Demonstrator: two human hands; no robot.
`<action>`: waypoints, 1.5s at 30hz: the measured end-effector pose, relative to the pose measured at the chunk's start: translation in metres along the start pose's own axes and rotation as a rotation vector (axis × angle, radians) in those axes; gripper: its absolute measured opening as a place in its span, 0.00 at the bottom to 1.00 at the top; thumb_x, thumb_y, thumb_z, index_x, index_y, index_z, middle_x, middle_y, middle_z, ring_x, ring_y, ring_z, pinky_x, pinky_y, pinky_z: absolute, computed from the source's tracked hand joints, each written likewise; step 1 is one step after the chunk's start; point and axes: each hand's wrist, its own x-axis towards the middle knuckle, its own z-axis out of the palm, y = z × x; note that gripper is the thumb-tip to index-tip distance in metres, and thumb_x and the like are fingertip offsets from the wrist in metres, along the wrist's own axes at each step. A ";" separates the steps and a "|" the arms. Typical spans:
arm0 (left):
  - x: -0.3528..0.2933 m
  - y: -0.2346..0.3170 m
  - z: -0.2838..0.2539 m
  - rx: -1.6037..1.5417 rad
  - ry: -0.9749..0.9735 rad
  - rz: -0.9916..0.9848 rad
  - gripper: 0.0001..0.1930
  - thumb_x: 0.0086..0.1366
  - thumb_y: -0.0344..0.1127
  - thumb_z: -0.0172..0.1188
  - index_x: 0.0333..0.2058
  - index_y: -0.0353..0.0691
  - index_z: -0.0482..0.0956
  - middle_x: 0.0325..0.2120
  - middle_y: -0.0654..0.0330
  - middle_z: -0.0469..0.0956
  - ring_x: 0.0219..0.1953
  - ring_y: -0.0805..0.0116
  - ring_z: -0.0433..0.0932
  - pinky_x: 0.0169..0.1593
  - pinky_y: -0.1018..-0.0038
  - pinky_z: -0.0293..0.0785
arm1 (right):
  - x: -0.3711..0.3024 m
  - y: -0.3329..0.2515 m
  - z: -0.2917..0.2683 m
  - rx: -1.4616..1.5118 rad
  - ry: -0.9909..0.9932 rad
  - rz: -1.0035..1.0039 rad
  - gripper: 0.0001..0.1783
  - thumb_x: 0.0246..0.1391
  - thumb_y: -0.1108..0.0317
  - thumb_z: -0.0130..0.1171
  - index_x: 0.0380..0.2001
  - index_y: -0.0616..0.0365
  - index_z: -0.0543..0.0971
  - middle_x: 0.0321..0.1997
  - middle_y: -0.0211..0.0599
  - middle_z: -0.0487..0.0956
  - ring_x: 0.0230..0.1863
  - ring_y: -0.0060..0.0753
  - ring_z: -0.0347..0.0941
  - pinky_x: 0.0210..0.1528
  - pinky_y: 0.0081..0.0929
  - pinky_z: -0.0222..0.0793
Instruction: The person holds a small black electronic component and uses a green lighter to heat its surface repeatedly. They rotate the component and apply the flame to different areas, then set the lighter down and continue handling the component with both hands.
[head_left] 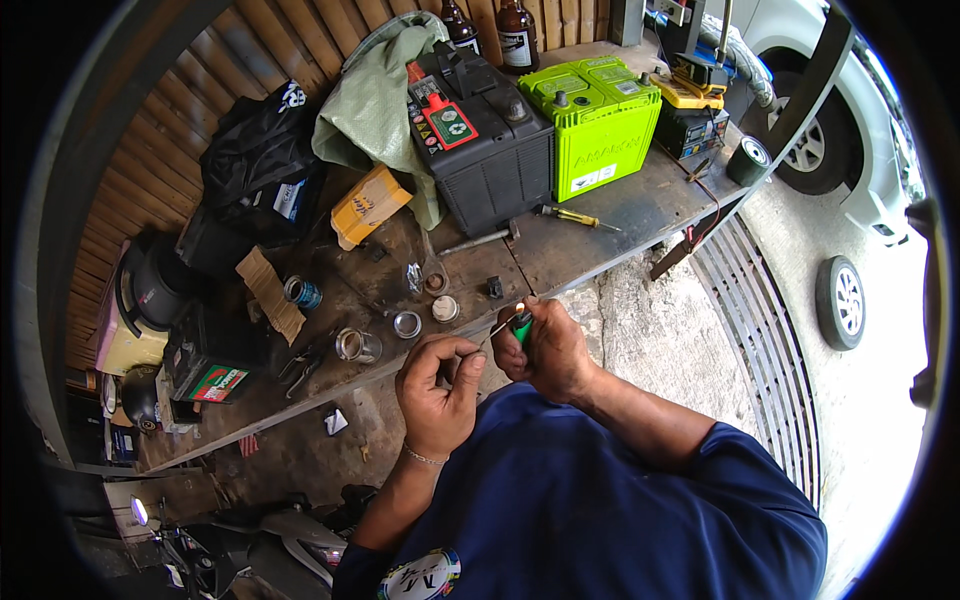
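Note:
My right hand (558, 350) is closed round a green lighter (521, 328), and a small flame (519, 308) burns at its top. Close beside it, my left hand (440, 388) pinches a thin pale stick or wire (504, 324) between thumb and forefinger. Its far end reaches to the flame; its exact kind is too small to make out. Both hands are in front of the workbench edge. On the bench beyond them stand a small round tin with pale contents (445, 309), an open round metal lid or tin (407, 324) and a glass jar (358, 346).
A black car battery (490, 150) and a lime-green one (598, 130) stand on the workbench (570, 258). A yellow-handled screwdriver (578, 217) and an orange-yellow box (368, 207) lie nearby. Further left is another battery (205, 352). A motorcycle (255, 545) stands at lower left; a loose wheel (842, 303) lies at right.

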 end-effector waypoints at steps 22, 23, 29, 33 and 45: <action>0.003 0.006 0.001 0.068 -0.013 0.067 0.05 0.66 0.27 0.72 0.37 0.37 0.83 0.34 0.62 0.83 0.28 0.76 0.74 0.30 0.77 0.67 | -0.005 0.004 0.000 0.017 -0.056 0.103 0.31 0.68 0.39 0.38 0.22 0.53 0.69 0.18 0.29 0.63 0.21 0.26 0.55 0.25 0.26 0.51; 0.003 0.006 0.001 0.076 -0.009 0.066 0.06 0.66 0.27 0.72 0.37 0.37 0.83 0.34 0.62 0.83 0.28 0.76 0.74 0.30 0.77 0.67 | -0.005 0.004 0.000 0.009 -0.056 0.105 0.31 0.68 0.39 0.37 0.22 0.52 0.68 0.18 0.29 0.62 0.21 0.26 0.55 0.25 0.26 0.51; 0.002 0.006 0.000 0.097 -0.005 0.065 0.06 0.66 0.27 0.72 0.37 0.37 0.83 0.34 0.62 0.83 0.28 0.75 0.74 0.30 0.77 0.67 | -0.005 0.005 0.000 0.010 -0.060 0.105 0.31 0.68 0.38 0.37 0.22 0.52 0.68 0.18 0.28 0.62 0.21 0.25 0.55 0.25 0.26 0.50; 0.001 0.006 -0.001 0.088 -0.011 0.055 0.06 0.65 0.27 0.72 0.37 0.37 0.83 0.34 0.62 0.83 0.27 0.75 0.73 0.30 0.77 0.67 | -0.006 0.004 -0.001 0.039 -0.066 0.095 0.32 0.68 0.38 0.39 0.23 0.52 0.69 0.19 0.28 0.64 0.21 0.24 0.55 0.26 0.26 0.50; -0.001 0.004 -0.001 0.085 -0.011 0.051 0.06 0.65 0.26 0.72 0.37 0.37 0.83 0.33 0.62 0.83 0.27 0.76 0.73 0.30 0.77 0.67 | -0.005 0.003 -0.006 0.040 -0.049 0.078 0.32 0.68 0.37 0.39 0.23 0.52 0.71 0.19 0.27 0.64 0.22 0.24 0.56 0.26 0.26 0.51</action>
